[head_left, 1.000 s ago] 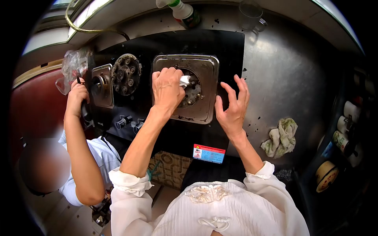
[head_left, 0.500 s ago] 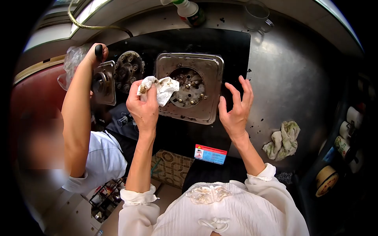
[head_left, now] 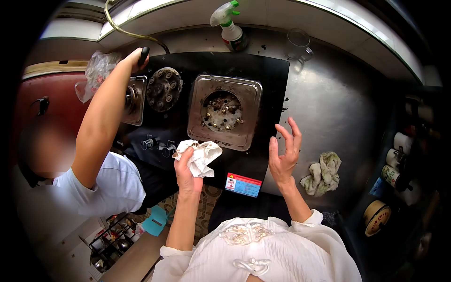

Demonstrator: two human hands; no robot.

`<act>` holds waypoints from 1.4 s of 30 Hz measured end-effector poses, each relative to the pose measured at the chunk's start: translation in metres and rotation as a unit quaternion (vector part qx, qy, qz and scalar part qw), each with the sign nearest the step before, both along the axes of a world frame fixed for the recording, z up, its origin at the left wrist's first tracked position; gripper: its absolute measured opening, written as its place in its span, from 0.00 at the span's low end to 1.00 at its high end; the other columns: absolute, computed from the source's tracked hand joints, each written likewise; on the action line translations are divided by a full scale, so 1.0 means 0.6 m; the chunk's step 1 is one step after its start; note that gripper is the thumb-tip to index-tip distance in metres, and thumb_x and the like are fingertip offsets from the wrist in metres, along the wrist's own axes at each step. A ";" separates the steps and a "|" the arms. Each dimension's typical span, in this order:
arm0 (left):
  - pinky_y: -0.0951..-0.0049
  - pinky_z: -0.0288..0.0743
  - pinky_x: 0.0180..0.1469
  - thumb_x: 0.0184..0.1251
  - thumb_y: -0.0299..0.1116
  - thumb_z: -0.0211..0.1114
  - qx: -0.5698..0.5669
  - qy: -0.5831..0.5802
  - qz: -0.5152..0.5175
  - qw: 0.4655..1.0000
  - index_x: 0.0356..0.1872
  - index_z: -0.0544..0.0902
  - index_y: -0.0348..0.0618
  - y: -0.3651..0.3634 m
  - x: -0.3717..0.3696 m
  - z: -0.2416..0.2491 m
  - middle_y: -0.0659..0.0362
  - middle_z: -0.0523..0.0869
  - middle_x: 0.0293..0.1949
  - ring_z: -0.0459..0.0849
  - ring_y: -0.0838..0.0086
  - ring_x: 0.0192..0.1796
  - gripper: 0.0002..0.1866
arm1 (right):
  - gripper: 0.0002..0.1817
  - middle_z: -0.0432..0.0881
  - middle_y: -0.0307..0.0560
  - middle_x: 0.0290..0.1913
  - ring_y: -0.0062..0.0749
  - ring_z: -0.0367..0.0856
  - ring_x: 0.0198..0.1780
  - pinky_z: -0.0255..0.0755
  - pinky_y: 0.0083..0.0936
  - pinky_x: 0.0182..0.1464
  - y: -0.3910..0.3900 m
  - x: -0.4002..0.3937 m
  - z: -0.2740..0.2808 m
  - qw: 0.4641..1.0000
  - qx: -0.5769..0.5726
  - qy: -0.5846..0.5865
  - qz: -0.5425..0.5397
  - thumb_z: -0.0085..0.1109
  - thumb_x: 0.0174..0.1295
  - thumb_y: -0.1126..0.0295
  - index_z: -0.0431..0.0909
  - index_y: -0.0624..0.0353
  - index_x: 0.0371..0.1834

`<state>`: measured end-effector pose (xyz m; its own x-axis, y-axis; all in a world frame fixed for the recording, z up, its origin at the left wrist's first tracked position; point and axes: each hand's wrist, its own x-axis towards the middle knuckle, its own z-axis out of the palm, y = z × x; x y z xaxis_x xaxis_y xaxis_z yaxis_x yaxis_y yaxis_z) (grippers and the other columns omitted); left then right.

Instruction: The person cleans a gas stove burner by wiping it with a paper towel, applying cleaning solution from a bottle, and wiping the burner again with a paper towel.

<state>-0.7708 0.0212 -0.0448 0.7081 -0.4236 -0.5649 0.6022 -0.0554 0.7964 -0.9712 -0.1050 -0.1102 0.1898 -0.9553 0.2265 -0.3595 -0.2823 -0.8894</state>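
Note:
A crumpled, brown-stained white paper towel is pinched in my left hand, just in front of the gas stove. Beyond it lies the square metal burner tray, with grime around the round opening at its middle. My right hand hovers by the stove's right edge with its fingers apart and nothing in them. A dirty damp rag lies crumpled on the steel counter to the right of that hand.
A co-worker's arm reaches over the left burner, the hand gripping a black handle. Beside it sits a removed burner part. A spray bottle and a glass mug stand at the back. Dark crumbs dot the steel counter.
My left hand has drawn back with the paper towel from the burner opening toward the stove's front. My right hand has shifted slightly toward me. The co-worker's hand has moved right.

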 end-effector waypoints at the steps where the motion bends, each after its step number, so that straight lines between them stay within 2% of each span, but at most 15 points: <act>1: 0.63 0.84 0.52 0.69 0.32 0.64 -0.017 0.070 0.028 0.997 0.52 0.81 0.39 -0.001 -0.006 -0.009 0.54 0.88 0.47 0.88 0.64 0.46 0.13 | 0.16 0.72 0.56 0.71 0.55 0.71 0.72 0.67 0.45 0.72 0.015 -0.014 0.013 1.000 -0.010 0.004 -0.005 0.63 0.65 0.75 0.83 0.60 0.57; 4: 0.63 0.81 0.41 0.69 0.31 0.63 -0.064 0.253 0.001 0.965 0.49 0.82 0.43 -0.017 -0.023 -0.005 0.54 0.89 0.44 0.87 0.62 0.43 0.10 | 0.14 0.79 0.53 0.64 0.41 0.82 0.62 0.77 0.34 0.61 0.064 -0.043 0.042 0.984 0.162 -0.071 0.025 0.62 0.68 0.74 0.83 0.62 0.57; 6: 0.60 0.82 0.44 0.69 0.31 0.64 -0.098 0.303 -0.042 0.947 0.49 0.82 0.43 -0.023 -0.032 -0.019 0.54 0.89 0.44 0.87 0.62 0.43 0.10 | 0.14 0.84 0.49 0.58 0.30 0.86 0.53 0.81 0.25 0.52 0.106 -0.043 0.041 0.947 0.283 -0.145 0.040 0.62 0.70 0.74 0.82 0.64 0.57; 9: 0.56 0.84 0.57 0.69 0.31 0.65 -0.110 0.292 -0.129 0.941 0.52 0.82 0.41 -0.028 -0.051 -0.034 0.53 0.90 0.48 0.89 0.60 0.52 0.13 | 0.15 0.87 0.46 0.52 0.28 0.87 0.51 0.79 0.23 0.52 0.150 -0.030 0.084 0.843 0.454 -0.282 0.053 0.58 0.76 0.69 0.80 0.66 0.60; 13: 0.64 0.83 0.58 0.70 0.27 0.64 -0.134 0.248 -0.242 0.928 0.51 0.83 0.37 -0.027 -0.070 -0.019 0.54 0.90 0.47 0.89 0.67 0.51 0.11 | 0.17 0.87 0.44 0.52 0.25 0.85 0.51 0.78 0.24 0.50 0.182 -0.009 0.104 0.829 0.417 -0.373 0.028 0.61 0.74 0.67 0.80 0.65 0.60; 15: 0.70 0.82 0.54 0.69 0.28 0.66 -0.131 0.130 -0.344 0.921 0.51 0.84 0.38 -0.024 -0.073 -0.011 0.56 0.90 0.46 0.89 0.73 0.48 0.11 | 0.18 0.86 0.43 0.52 0.23 0.83 0.53 0.77 0.23 0.51 0.190 0.001 0.113 0.864 0.347 -0.366 -0.025 0.61 0.75 0.66 0.79 0.65 0.61; 20: 0.72 0.82 0.52 0.70 0.28 0.67 -0.121 0.127 -0.395 0.902 0.49 0.85 0.38 -0.021 -0.085 0.009 0.59 0.90 0.44 0.88 0.76 0.45 0.10 | 0.07 0.86 0.34 0.35 0.12 0.78 0.33 0.69 0.14 0.36 0.210 -0.016 0.089 0.853 0.314 -0.370 -0.190 0.60 0.71 0.75 0.85 0.62 0.47; 23: 0.70 0.82 0.51 0.70 0.28 0.67 -0.092 0.168 -0.421 0.887 0.48 0.87 0.38 -0.019 -0.092 0.025 0.59 0.91 0.43 0.88 0.75 0.44 0.09 | 0.08 0.87 0.34 0.36 0.11 0.78 0.32 0.67 0.13 0.31 0.209 -0.025 0.103 0.849 0.302 -0.365 -0.237 0.60 0.71 0.76 0.86 0.61 0.48; 25: 0.72 0.80 0.49 0.68 0.28 0.68 -0.037 0.117 -0.527 0.841 0.45 0.88 0.38 -0.018 -0.090 0.021 0.59 0.91 0.41 0.87 0.76 0.43 0.08 | 0.09 0.88 0.34 0.37 0.10 0.77 0.30 0.64 0.13 0.28 0.204 -0.035 0.102 0.840 0.296 -0.380 -0.251 0.60 0.70 0.77 0.87 0.60 0.50; 27: 0.76 0.76 0.44 0.63 0.30 0.73 -0.021 0.046 -0.584 0.810 0.42 0.88 0.38 -0.022 -0.104 0.018 0.64 0.89 0.35 0.85 0.80 0.38 0.09 | 0.09 0.88 0.35 0.37 0.13 0.83 0.35 0.74 0.14 0.35 0.198 -0.052 0.113 0.857 0.287 -0.364 -0.224 0.59 0.70 0.80 0.87 0.61 0.49; 30: 0.76 0.73 0.36 0.63 0.30 0.71 0.053 -0.227 -0.665 0.709 0.39 0.87 0.36 -0.041 -0.129 0.024 0.64 0.86 0.27 0.78 0.84 0.31 0.08 | 0.11 0.88 0.36 0.38 0.18 0.85 0.38 0.78 0.19 0.43 0.192 -0.051 0.106 0.929 0.204 -0.251 -0.181 0.64 0.66 0.79 0.87 0.60 0.50; 34: 0.72 0.75 0.36 0.58 0.26 0.69 -0.055 -0.293 -0.620 0.725 0.37 0.85 0.35 -0.047 -0.175 -0.008 0.56 0.87 0.27 0.82 0.78 0.32 0.07 | 0.10 0.83 0.42 0.47 0.26 0.82 0.50 0.76 0.24 0.55 0.204 -0.052 0.104 0.960 0.159 -0.136 -0.189 0.69 0.62 0.74 0.83 0.61 0.45; 37: 0.62 0.77 0.41 0.54 0.24 0.69 -0.125 -0.395 -0.628 0.659 0.46 0.81 0.36 -0.045 -0.204 -0.006 0.48 0.83 0.35 0.84 0.54 0.38 0.16 | 0.17 0.81 0.42 0.51 0.26 0.82 0.50 0.76 0.23 0.55 0.219 -0.072 0.048 0.885 0.260 -0.340 -0.185 0.67 0.61 0.77 0.78 0.60 0.53; 39: 0.54 0.74 0.47 0.52 0.28 0.71 -0.179 -0.510 -0.626 0.562 0.51 0.79 0.36 -0.044 -0.213 -0.018 0.49 0.81 0.40 0.80 0.49 0.45 0.23 | 0.19 0.79 0.42 0.49 0.24 0.80 0.49 0.78 0.25 0.53 0.224 -0.090 0.055 0.810 0.321 -0.452 -0.189 0.64 0.59 0.80 0.74 0.62 0.54; 42: 0.51 0.69 0.61 0.57 0.38 0.74 -0.127 -0.472 -0.752 0.442 0.59 0.81 0.42 -0.060 -0.212 0.020 0.50 0.81 0.57 0.78 0.53 0.60 0.28 | 0.20 0.80 0.44 0.49 0.25 0.81 0.47 0.79 0.24 0.51 0.227 -0.124 0.041 0.763 0.333 -0.507 -0.223 0.59 0.58 0.86 0.73 0.61 0.53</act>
